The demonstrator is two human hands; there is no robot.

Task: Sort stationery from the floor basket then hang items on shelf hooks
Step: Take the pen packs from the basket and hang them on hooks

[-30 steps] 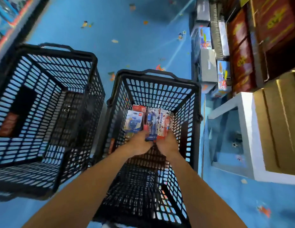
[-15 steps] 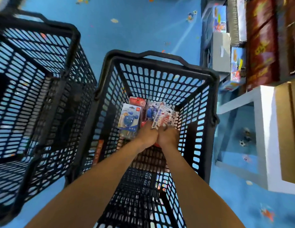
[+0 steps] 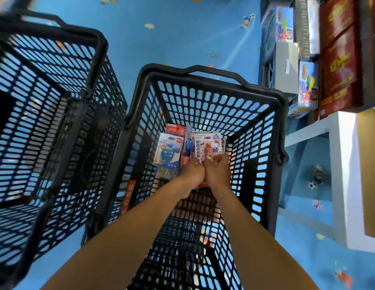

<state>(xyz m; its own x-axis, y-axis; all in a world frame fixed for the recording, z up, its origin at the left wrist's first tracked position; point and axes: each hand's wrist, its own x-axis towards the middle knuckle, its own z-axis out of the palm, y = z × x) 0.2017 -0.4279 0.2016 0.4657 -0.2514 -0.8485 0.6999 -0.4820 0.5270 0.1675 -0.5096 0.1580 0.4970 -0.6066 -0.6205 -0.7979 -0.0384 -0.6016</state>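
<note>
In the head view, both your arms reach down into the black basket (image 3: 203, 80) standing at the centre of the frame on the blue floor (image 3: 182, 28). Your hands meet side by side, touching each other, low against the basket's far wall.

The stationery packs (image 3: 188, 143) stand fanned just above your knuckles, rising toward the top of the frame. Your left hand (image 3: 192, 172) is curled round their lower end; its fingertips are hidden behind the packs. Your right hand (image 3: 218, 172) pinches the bottom edge of the white card (image 3: 207, 143), the one printed with a cartoon cat and holding a pink tube, with the thumb on the card's front. That card sits foremost and right of the fan.

A blue pack (image 3: 167, 151) lies just left of your left hand, tilted against the basket's bottom; whether the hand touches it, you cannot tell. A red pack (image 3: 175, 129) peeks out behind it, higher in the frame.

An orange label (image 3: 129, 195) runs down the basket's left wall, below and left of your hands.

A second black basket (image 3: 56, 59) fills the left of the frame, beside the first. At the right edge, a white shelf (image 3: 339, 164) stands on the floor, with stacked boxes (image 3: 337, 59) in the upper right corner.
</note>
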